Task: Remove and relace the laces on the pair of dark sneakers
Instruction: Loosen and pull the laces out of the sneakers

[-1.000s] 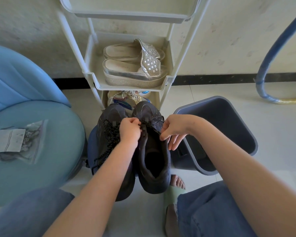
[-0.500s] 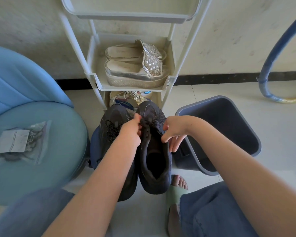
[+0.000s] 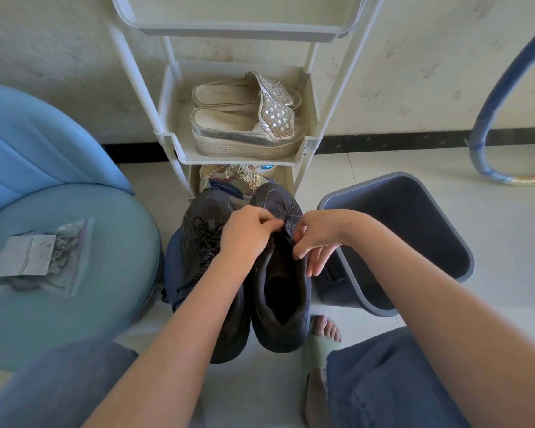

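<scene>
While pinched from both sides, dark speckled lace (image 3: 288, 222): caught at the toe-end eyelets of the right-hand sneaker, mostly hidden by fingertips; judged mid-threading, lowest rows first.
Left hand (image 3: 249, 234): fingers curled tight, thumb and forefinger nipping the lace at the front of the throat; placed there to feed or draw the cord.
Right hand (image 3: 317, 239): thumb and forefinger closed on the lace's other side, as far as visible; remaining fingers hanging loose and straight along the sneaker's flank, likely steadying the upper.
Right-hand dark mesh sneaker (image 3: 280, 291): on the pale tiled floor (image 3: 445, 304) between the knees, toe towards the foot of the rack, mouth open upward; set close for reach and a clear look at the eyelets.
Left-hand dark mesh sneaker (image 3: 210, 202): touching its twin, partly under the left forearm; loose speckled lace (image 3: 202, 242) heaped on its upper, probably waiting its turn.
White plastic shelf rack (image 3: 309, 140): against the wall, silver platform sandals (image 3: 244, 125) on the middle tier.
Grey plastic bin (image 3: 414, 230): tilted, just beside the right-hand sneaker.
Clear zip bag (image 3: 37, 257): on the pale blue round seat (image 3: 90, 304), well apart at left.
</scene>
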